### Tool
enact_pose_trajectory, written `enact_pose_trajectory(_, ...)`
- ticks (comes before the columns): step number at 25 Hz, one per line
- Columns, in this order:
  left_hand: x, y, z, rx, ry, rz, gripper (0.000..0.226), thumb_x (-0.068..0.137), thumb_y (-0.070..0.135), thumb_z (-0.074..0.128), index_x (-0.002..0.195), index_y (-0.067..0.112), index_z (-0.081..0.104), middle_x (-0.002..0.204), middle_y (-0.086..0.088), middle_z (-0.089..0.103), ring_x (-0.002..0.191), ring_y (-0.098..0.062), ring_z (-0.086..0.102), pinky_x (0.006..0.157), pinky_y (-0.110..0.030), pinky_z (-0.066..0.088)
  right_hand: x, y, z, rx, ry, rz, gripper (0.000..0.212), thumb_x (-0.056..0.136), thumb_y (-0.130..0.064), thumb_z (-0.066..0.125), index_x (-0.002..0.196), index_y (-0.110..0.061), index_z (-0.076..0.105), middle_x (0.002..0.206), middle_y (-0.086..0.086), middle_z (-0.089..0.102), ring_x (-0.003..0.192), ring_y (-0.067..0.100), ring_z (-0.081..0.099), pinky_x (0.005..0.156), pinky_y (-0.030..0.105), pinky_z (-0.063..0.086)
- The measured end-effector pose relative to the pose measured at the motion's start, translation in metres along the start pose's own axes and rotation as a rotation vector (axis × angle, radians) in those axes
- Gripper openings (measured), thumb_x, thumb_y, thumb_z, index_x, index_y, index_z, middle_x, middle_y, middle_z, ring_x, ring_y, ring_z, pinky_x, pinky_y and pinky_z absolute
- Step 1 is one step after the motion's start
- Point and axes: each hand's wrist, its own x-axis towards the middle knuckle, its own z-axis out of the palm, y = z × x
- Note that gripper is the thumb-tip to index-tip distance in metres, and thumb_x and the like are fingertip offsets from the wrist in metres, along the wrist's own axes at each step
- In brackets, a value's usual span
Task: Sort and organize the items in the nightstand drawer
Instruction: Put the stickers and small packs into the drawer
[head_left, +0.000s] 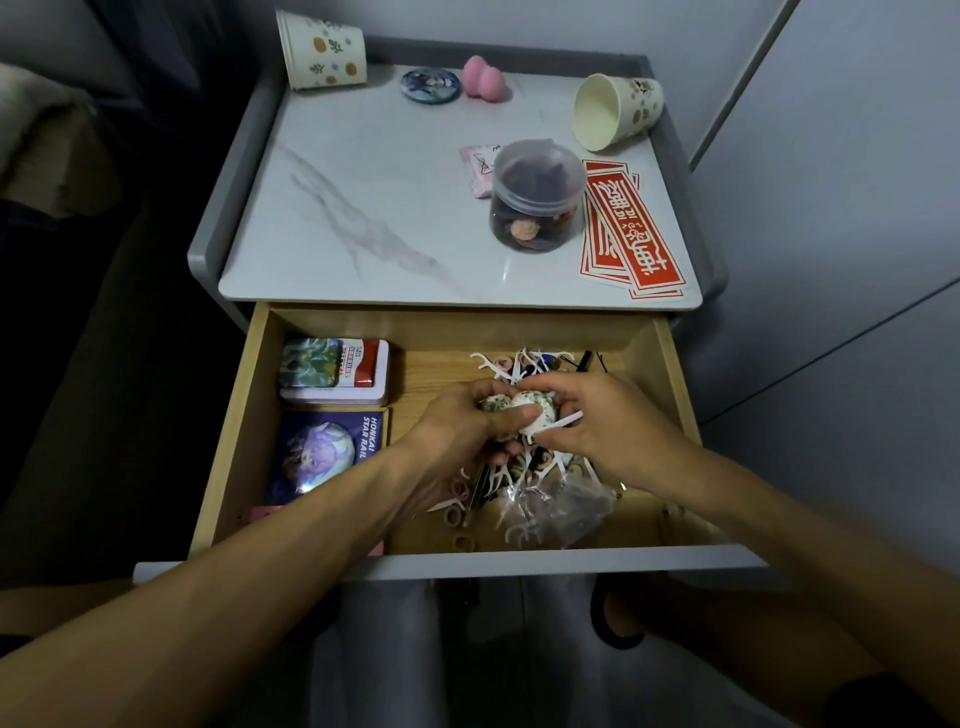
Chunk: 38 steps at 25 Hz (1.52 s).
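The wooden nightstand drawer (244, 395) stands pulled open below me. Both my hands meet over its middle. My left hand (462, 421) grips a small patterned white object (524, 405), with the thumb across it. My right hand (597, 415) pinches the same object from the right, and a white floss pick (558, 422) sticks out under it. Loose floss picks (511, 364), small pink rings (457, 491) and a clear plastic bag (561, 506) lie scattered beneath my hands. At the drawer's left sit a tin box (337, 371) and a blue card with a round badge (322, 452).
On the marble top stand a clear lidded jar (535, 197), red stickers (634, 228), a pink packet (478, 166), a tipped paper cup (613, 109), an upside-down cup (322, 52), a round badge (430, 84) and a pink sponge (483, 78). A wall runs along the right.
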Motion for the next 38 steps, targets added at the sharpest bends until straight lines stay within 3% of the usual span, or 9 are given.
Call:
enact_pose_trajectory(8, 0.001, 0.005, -0.005, 0.02, 0.138, 0.042, 0.008, 0.089, 0.013, 0.068, 0.096, 0.011, 0.065, 0.064, 0.006, 0.071, 0.05, -0.003, 0.062, 0.046, -0.018, 0.047, 0.006, 0.025, -0.019, -0.208, -0.249, 0.146, 0.047, 0.081, -0.016, 0.078, 0.126, -0.019, 0.064, 0.101, -0.007, 0.069, 0.087, 0.002, 0.063, 0.072, 0.009, 0.047)
enact_pose_trajectory(12, 0.0, 0.005, -0.006, 0.04, 0.09, -0.005, 0.019, 0.089, 0.016, 0.068, 0.106, 0.007, 0.065, 0.065, 0.004, 0.07, 0.053, -0.007, 0.058, 0.047, -0.019, 0.046, 0.007, 0.025, -0.016, -0.411, -0.025, 0.063, 0.033, 0.085, -0.035, 0.073, 0.117, -0.026, 0.07, 0.118, -0.005, 0.068, 0.094, 0.007, 0.062, 0.087, 0.026, 0.048)
enact_pose_trajectory(14, 0.001, 0.002, -0.005, 0.03, 0.07, -0.028, 0.022, 0.089, 0.016, 0.068, 0.109, 0.006, 0.064, 0.067, 0.001, 0.069, 0.056, -0.01, 0.056, 0.047, -0.019, 0.044, 0.009, 0.016, -0.016, -0.247, 0.043, 0.026, 0.025, 0.091, -0.032, 0.066, 0.115, -0.024, 0.07, 0.109, -0.008, 0.07, 0.084, 0.001, 0.062, 0.079, 0.02, 0.047)
enact_pose_trajectory(18, 0.001, 0.001, -0.005, -0.018, 0.054, -0.038, 0.025, 0.09, 0.014, 0.067, 0.112, 0.004, 0.064, 0.067, 0.0, 0.068, 0.056, -0.011, 0.057, 0.047, -0.02, 0.045, 0.006, 0.0, -0.005, 0.367, -0.101, 0.132, 0.016, 0.096, -0.019, 0.06, 0.111, -0.018, 0.067, 0.094, -0.001, 0.073, 0.075, 0.013, 0.071, 0.063, 0.02, 0.053)
enact_pose_trajectory(21, -0.002, 0.003, -0.003, -0.1, 0.015, -0.072, 0.022, 0.094, 0.013, 0.061, 0.112, 0.001, 0.064, 0.085, -0.01, 0.071, 0.066, -0.015, 0.064, 0.056, -0.022, 0.053, 0.005, -0.003, 0.003, 0.353, -0.034, 0.159, 0.015, 0.088, -0.011, 0.07, 0.102, -0.016, 0.068, 0.085, 0.003, 0.074, 0.065, 0.009, 0.068, 0.055, 0.016, 0.051)
enact_pose_trajectory(26, 0.001, 0.009, -0.006, -0.511, -0.088, -0.117, 0.029, 0.098, 0.0, 0.045, 0.124, -0.009, 0.055, 0.125, -0.027, 0.06, 0.112, -0.034, 0.064, 0.094, -0.043, 0.055, 0.006, -0.009, 0.0, 0.034, 0.297, 0.01, 0.014, 0.082, -0.019, 0.077, 0.093, -0.021, 0.069, 0.077, -0.018, 0.063, 0.068, -0.01, 0.062, 0.056, 0.007, 0.048)
enact_pose_trajectory(30, -0.001, 0.012, -0.011, -0.577, -0.108, -0.078, 0.03, 0.097, -0.002, 0.049, 0.124, -0.011, 0.056, 0.126, -0.026, 0.061, 0.114, -0.034, 0.064, 0.087, -0.041, 0.057, 0.006, -0.015, 0.005, 0.094, 0.262, -0.08, 0.015, 0.083, -0.025, 0.075, 0.098, -0.022, 0.073, 0.086, -0.019, 0.066, 0.081, -0.003, 0.066, 0.072, 0.017, 0.056)
enact_pose_trajectory(35, -0.004, 0.015, -0.015, -0.55, -0.122, -0.073, 0.03, 0.091, 0.002, 0.058, 0.119, -0.01, 0.059, 0.119, -0.024, 0.065, 0.107, -0.029, 0.067, 0.086, -0.036, 0.058, 0.014, -0.012, -0.001, 0.225, 0.185, -0.022, 0.024, 0.077, -0.027, 0.08, 0.097, -0.024, 0.066, 0.085, -0.006, 0.069, 0.077, 0.006, 0.068, 0.07, 0.024, 0.058)
enact_pose_trajectory(38, -0.004, 0.021, -0.018, -0.531, -0.102, -0.049, 0.034, 0.084, 0.005, 0.063, 0.115, -0.009, 0.06, 0.112, -0.021, 0.067, 0.098, -0.025, 0.068, 0.082, -0.033, 0.059, 0.022, -0.016, -0.01, 0.288, 0.049, -0.065, 0.04, 0.078, -0.023, 0.08, 0.115, -0.024, 0.062, 0.1, -0.005, 0.068, 0.081, 0.011, 0.067, 0.074, 0.026, 0.057)
